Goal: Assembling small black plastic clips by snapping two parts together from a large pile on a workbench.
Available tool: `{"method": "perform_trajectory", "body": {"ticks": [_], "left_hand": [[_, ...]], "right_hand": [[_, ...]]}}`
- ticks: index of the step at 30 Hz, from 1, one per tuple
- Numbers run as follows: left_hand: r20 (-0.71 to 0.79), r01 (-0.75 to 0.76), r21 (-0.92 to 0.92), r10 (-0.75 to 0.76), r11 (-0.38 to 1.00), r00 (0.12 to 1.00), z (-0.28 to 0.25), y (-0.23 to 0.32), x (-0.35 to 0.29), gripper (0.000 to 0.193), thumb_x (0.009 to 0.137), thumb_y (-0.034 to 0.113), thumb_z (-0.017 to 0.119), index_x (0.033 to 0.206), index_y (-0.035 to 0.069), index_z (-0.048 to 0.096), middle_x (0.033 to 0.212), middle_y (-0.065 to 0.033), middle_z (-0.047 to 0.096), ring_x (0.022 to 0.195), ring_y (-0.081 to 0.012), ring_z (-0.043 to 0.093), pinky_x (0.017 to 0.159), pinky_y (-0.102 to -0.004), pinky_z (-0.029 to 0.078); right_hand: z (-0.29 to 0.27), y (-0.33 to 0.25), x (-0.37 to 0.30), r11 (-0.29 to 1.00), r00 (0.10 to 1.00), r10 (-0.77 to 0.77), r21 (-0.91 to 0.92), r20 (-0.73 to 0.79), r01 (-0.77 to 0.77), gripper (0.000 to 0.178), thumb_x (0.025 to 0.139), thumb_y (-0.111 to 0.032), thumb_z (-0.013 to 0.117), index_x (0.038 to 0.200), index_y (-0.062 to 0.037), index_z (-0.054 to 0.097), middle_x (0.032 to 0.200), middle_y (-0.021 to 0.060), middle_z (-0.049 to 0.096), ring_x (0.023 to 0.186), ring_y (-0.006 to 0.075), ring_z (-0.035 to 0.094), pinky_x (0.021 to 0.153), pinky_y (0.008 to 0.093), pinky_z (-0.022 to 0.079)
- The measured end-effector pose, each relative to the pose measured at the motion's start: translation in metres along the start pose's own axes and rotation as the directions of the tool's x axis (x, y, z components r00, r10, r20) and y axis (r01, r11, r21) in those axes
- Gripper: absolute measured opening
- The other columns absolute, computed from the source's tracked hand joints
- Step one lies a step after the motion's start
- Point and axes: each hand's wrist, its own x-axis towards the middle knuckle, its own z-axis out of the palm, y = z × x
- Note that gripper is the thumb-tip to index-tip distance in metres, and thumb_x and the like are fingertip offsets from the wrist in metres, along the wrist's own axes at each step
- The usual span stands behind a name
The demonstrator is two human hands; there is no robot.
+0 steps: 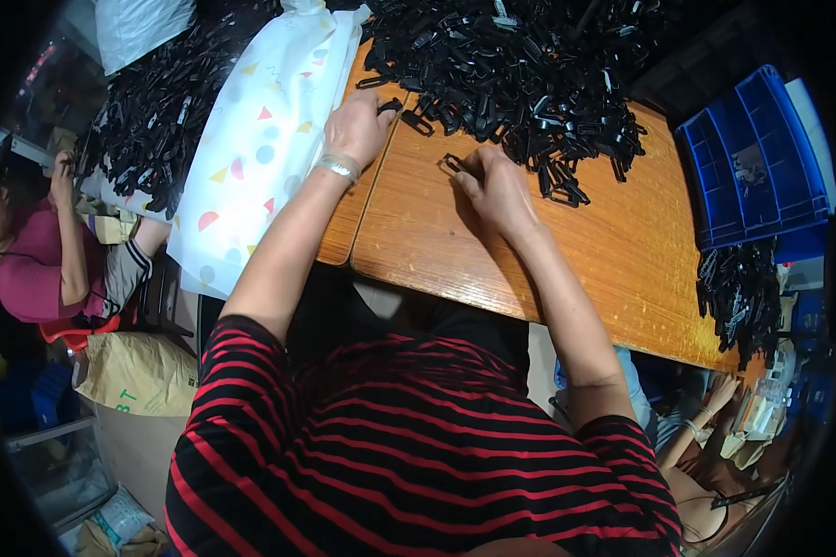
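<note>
My left hand (358, 130), with a band on its wrist, is over the table near the front of the pile, its fingers closed on a small black plastic clip (390, 106). To the right, my right hand (500, 190) pinches another black clip (453, 163) with a loop-shaped end, just above the wood. A loose loop-shaped black piece (417, 123) lies between my hands. Beyond them spreads a large heap of black plastic clips (502, 74). The fingertips of both hands are partly hidden.
The wooden table (437, 241) has a seam near my left hand. A patterned white plastic sheet (241, 167) lies left, beside another black heap (149, 130). A blue crate (752, 158) stands right. People work at left (46, 251) and lower right (701, 464).
</note>
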Motion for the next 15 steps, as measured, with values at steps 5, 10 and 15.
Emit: {"method": "perform_trajectory", "body": {"ticks": [5,10,15], "left_hand": [[0.228,0.277,-0.855,-0.162,0.439,0.96,-0.003,0.02,-0.052,0.022,0.084,0.009,0.07,0.101,0.001,0.058,0.085,-0.0053,0.063,0.074,-0.0196,0.064,0.069,-0.0299,0.051],[0.029,0.015,-0.878,0.023,0.479,0.999,0.006,0.051,-0.091,0.025,0.082,0.002,0.069,0.102,0.001,0.053,0.081,-0.0007,0.059,0.074,-0.0095,0.059,0.07,-0.022,0.049],[0.401,0.4,-0.916,0.082,0.034,0.912,-0.008,0.047,-0.104,0.017,0.094,0.014,0.06,0.109,0.005,0.057,0.081,-0.0005,0.062,0.07,-0.0054,0.058,0.059,-0.0177,0.042]], "right_hand": [[0.001,-0.033,-0.006,0.92,0.979,0.18,0.369,-0.093,-0.134,0.024,0.085,-0.015,0.07,0.096,0.003,0.058,0.079,0.0108,0.064,0.071,0.0153,0.062,0.063,0.0301,0.049],[0.014,-0.049,-0.002,0.915,0.97,0.129,0.401,-0.208,-0.036,0.024,0.087,-0.013,0.067,0.101,0.0024,0.057,0.082,0.011,0.064,0.071,0.0142,0.061,0.063,0.0285,0.049],[0.002,-0.053,-0.013,0.832,0.969,0.15,0.554,-0.195,-0.017,0.019,0.088,-0.006,0.066,0.102,0.002,0.056,0.082,0.006,0.062,0.073,0.0105,0.06,0.064,0.0242,0.049]]}}
